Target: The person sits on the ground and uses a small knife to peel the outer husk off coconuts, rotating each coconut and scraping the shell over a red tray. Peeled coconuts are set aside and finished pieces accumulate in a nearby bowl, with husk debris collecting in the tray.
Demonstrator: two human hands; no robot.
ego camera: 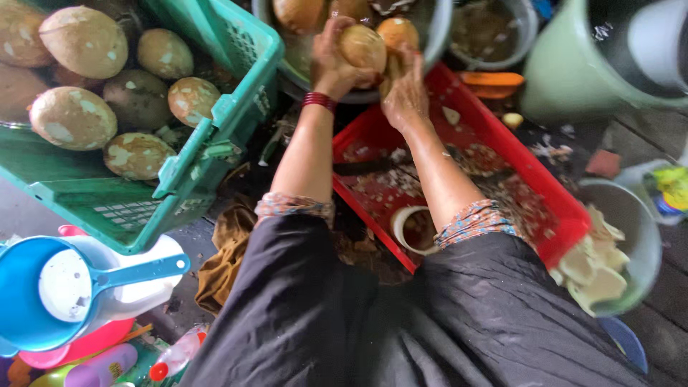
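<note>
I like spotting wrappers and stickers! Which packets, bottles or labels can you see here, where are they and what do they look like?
Bottle: bottom left by the floor, lying down, clear with a red cap.
Purple bottle: bottom left corner, rounded, lilac plastic.
Packet: right edge, crumpled, yellow-green with some blue.
No signs or screens.

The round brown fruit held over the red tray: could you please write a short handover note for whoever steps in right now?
Left hand: grips the round brown fruit from its left side.
Right hand: against the fruit's lower right; any tool in it cannot be made out.
Red tray: below the hands, littered with peel scraps.
Green crate: to the left, holds more brown fruit.
Bowl: to the right, holds pale cut pieces.
Done: some pieces cut. Left: the crate's fruit.
</note>
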